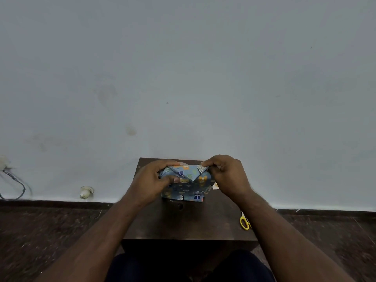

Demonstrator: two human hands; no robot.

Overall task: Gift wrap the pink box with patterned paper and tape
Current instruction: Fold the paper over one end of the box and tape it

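Observation:
The box, fully covered in blue patterned wrapping paper, stands on a small dark wooden table. No pink surface shows. My left hand grips the box's left side, thumb pressing a folded flap on the near face. At the upper right corner my right hand pinches a folded paper flap between thumb and fingers. The flaps meet in a V-shaped fold on the face turned toward me. No tape is visible.
Yellow-handled scissors lie at the table's right edge, partly behind my right forearm. A small pale scrap peeks out beside the box. The table stands against a grey wall; a cable and a white fitting sit low on the left.

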